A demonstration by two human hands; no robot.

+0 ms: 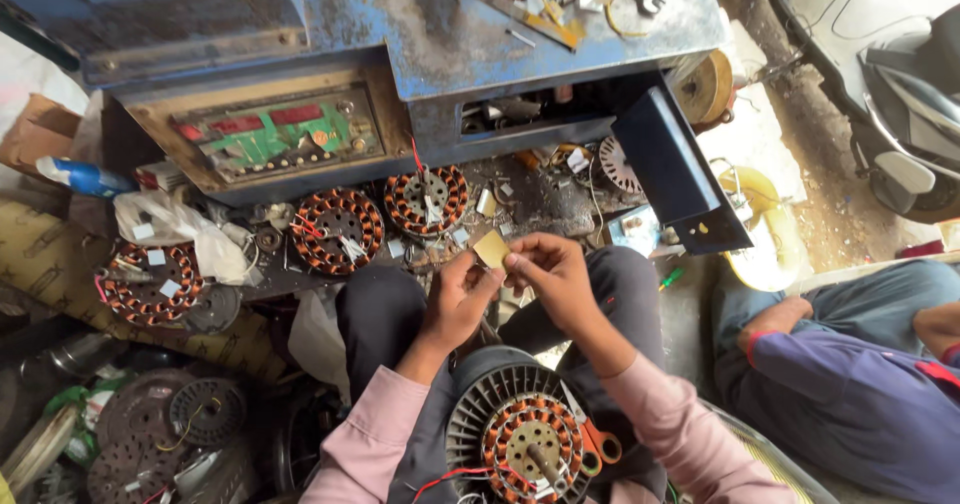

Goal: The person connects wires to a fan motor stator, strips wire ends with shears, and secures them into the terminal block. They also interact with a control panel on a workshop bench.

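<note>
I hold a small pale yellow square of insulating paper [492,249] pinched between both hands, my left hand [455,299] closed on its lower edge and my right hand [548,276] closed on its right side, fingertips nearly meeting. To do this well, I judge I should keep the slip flat and grip only its edges, so it does not crease. It sits above my lap, well above the grey finned fan motor with copper-wound stator [520,434] resting against my knees. More copper-wound stators [338,229] lie beyond, below the blue metal table [480,24].
</note>
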